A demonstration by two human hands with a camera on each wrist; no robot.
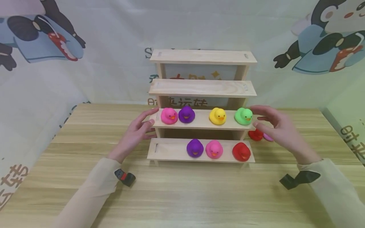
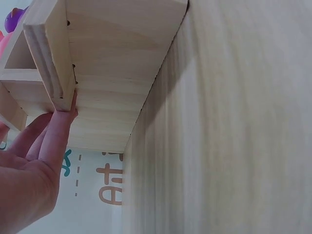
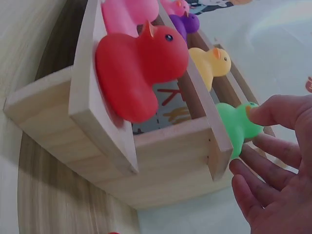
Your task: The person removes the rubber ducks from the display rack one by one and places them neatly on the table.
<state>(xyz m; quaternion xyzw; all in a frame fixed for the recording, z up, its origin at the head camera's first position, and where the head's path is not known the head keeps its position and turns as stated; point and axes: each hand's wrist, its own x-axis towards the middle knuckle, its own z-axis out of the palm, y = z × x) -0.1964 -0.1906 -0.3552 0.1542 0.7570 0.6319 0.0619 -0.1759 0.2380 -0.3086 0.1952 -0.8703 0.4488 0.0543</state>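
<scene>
The left hand (image 1: 136, 133) lies open, its fingers (image 2: 57, 131) touching the left end of the rack's (image 1: 202, 88) third step. The right hand (image 1: 278, 128) hovers open, loosely spread, holding nothing, just beside the green duck (image 1: 243, 116) standing at that step's right end.

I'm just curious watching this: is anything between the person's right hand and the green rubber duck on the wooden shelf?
Nothing visible does. The right hand hovers open just beside the green rubber duck, which sits at the right end of the stepped wooden shelf's third step. Its fingertips are at the duck; whether they touch is unclear.
</scene>
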